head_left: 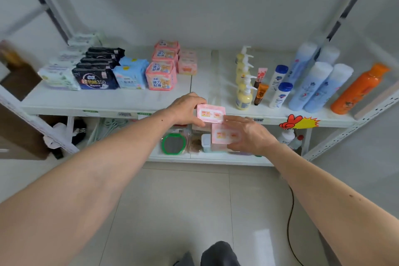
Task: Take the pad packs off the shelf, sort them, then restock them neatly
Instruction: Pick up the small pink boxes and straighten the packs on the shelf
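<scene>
My left hand (186, 109) grips a small pink pad pack (210, 113) just in front of the white shelf's (108, 99) front edge. My right hand (248, 134) holds a second small pink pack (224, 135) a little lower and to the right. On the shelf stand rows of packs: pale green-white ones (59, 75) at the far left, black packs (96, 79), light blue packs (129, 76), pink bear-print packs (160, 75), and a short stack of small pink packs (187, 62) behind them.
Right half of the shelf holds yellow pump bottles (244, 84), small tubes, white and blue bottles (311, 86) and an orange bottle (358, 90). The lower shelf carries a green-rimmed item (173, 143) and jars. A black cable (290, 222) lies on the tiled floor.
</scene>
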`<state>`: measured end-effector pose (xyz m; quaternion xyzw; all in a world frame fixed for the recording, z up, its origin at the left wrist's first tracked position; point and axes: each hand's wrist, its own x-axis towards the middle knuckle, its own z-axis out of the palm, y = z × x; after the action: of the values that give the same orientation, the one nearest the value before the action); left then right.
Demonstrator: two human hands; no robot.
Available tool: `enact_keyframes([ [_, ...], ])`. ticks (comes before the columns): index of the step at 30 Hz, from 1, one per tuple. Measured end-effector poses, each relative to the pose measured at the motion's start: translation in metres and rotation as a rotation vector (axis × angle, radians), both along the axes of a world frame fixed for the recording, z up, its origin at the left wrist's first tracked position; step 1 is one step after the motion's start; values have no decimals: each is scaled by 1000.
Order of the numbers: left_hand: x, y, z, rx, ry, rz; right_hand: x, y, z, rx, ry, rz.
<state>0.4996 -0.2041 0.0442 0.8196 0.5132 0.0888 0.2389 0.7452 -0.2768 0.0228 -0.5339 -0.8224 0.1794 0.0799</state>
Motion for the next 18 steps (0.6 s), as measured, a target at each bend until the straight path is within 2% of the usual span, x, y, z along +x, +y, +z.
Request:
enact_keyframes([
  [18,-27,177,-25,-31,-3,109,-29,220,-10,-97,-75,156],
])
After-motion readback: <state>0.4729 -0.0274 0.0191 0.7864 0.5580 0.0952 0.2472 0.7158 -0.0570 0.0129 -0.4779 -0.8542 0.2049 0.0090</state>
